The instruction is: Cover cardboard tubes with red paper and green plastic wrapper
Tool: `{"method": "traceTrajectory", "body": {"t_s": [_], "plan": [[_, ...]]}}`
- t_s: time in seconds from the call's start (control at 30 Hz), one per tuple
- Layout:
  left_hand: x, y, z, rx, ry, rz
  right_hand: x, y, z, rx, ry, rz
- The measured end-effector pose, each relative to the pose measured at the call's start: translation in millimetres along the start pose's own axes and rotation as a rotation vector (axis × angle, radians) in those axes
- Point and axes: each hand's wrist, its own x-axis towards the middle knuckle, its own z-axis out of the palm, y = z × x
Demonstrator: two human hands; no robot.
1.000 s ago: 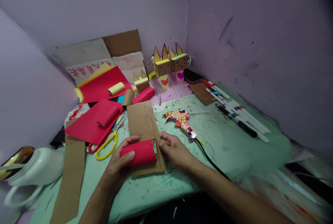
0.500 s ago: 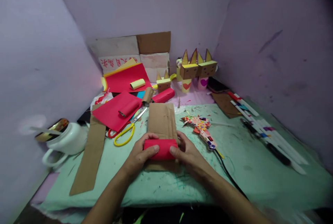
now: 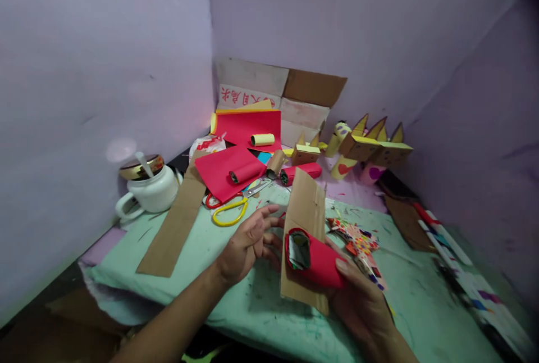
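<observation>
My right hand [image 3: 357, 290] grips a red paper-covered cardboard tube [image 3: 322, 262] together with a piece of brown cardboard [image 3: 305, 203]. The tube lies across the cardboard's face, its hollow end turned toward the left. My left hand [image 3: 252, 239] is just left of the cardboard, fingers spread, holding nothing. Beyond it rest yellow- and red-handled scissors [image 3: 231, 211]. Farther back are another red tube [image 3: 301, 173], a red roll [image 3: 248, 171] on red paper [image 3: 214, 169], and a bare brown tube [image 3: 275, 164].
A white mug [image 3: 154, 191] and a cardboard strip [image 3: 172, 234] are at left. Cardboard cat figures [image 3: 364, 146] stand at the back right. A glue gun covered in patterned paper [image 3: 362, 245] lies right of my hands, with markers [image 3: 467, 278] farther right.
My left hand has let go of the red tube and moved left. My right hand has tilted the tube and cardboard, showing the tube's open end. The view has turned left.
</observation>
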Motion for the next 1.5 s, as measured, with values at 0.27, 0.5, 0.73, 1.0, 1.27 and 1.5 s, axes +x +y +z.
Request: {"method": "traceTrajectory", "body": {"t_s": [0.27,0.5,0.73,1.0,1.27,1.5], "plan": [[-2.8,-3.9,-1.5,0.035,-0.083,-0.042,-0.6,2.3,-2.5,-0.094,0.020,-0.006],[3.8,-5.3,6.4,0.202,0.013,0.005,-3.3,10.9,7.4,-0.368,0.063,-0.136],[5.6,-4.4,8.9,0.243,0.142,0.026,-3.9,-13.9,15.6,-1.230,-0.223,-0.796],[8.7,-8.2,-3.5,0.199,0.228,-0.057,45.7,-79.3,-2.4,-1.365,-0.054,-0.844],[17.0,-14.0,-8.4,0.329,0.463,-0.232,141.9,-154.6,-71.7,-1.544,0.196,-0.693],[25.4,-17.3,2.6,0.516,0.412,-0.213,63.3,-99.3,-6.7,-1.309,0.109,-0.699]]}}
